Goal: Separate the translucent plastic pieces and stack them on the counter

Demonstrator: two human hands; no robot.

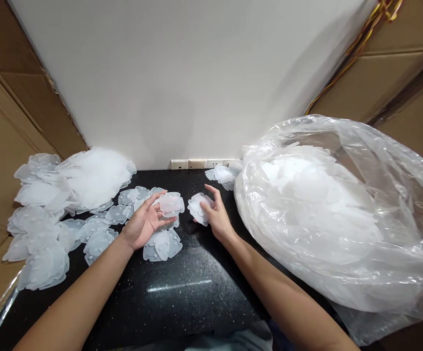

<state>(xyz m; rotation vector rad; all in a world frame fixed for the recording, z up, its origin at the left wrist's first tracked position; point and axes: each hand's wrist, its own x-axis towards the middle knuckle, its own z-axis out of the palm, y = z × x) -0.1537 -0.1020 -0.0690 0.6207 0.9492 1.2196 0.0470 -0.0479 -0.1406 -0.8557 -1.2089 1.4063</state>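
My left hand (144,223) is turned palm up over the black tabletop, with a thin frosted plastic piece (171,204) resting on its fingers. Skin colour shows through the piece. In my right hand (216,214) is a small bunch of similar pieces (199,208), pinched between thumb and fingers; how many is hidden by overlap. A small group of loose pieces (163,244) lies just below my left hand. More flat pieces (134,196) spread behind it, partly covered by the hand.
A big heap of frosted pieces (90,178) stands at the left, with overlapping stacks (45,265) before it. A large clear plastic bag (255,229) full of them fills the right. Several pieces (224,175) lie by the wall sockets (196,164). Cardboard (10,112) flanks the table (182,302).
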